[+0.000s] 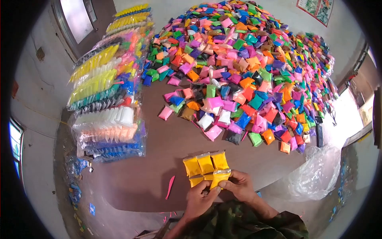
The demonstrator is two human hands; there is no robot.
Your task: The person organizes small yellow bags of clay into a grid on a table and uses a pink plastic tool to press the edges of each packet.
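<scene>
Near the table's front edge, my left hand point(201, 198) and my right hand point(241, 185) meet at a small yellow packet point(219, 177) in clear plastic. My right thumb and fingers pinch its right side. The left fingers are closed at its lower left edge. Just beyond lie several matching yellow packets point(204, 163) in two rows, the nearer row partly hidden behind the held packet and my hands. Left of them, a pink plastic knife point(170, 187) rests apart on the brown table point(135, 185).
A huge heap of small coloured packets point(238, 71) covers the table's far and right side. Stacked clear bags of coloured packets point(107, 119) line the left edge. A crumpled clear plastic bag point(318, 175) hangs at the right corner. Scraps point(92, 209) lie on the floor.
</scene>
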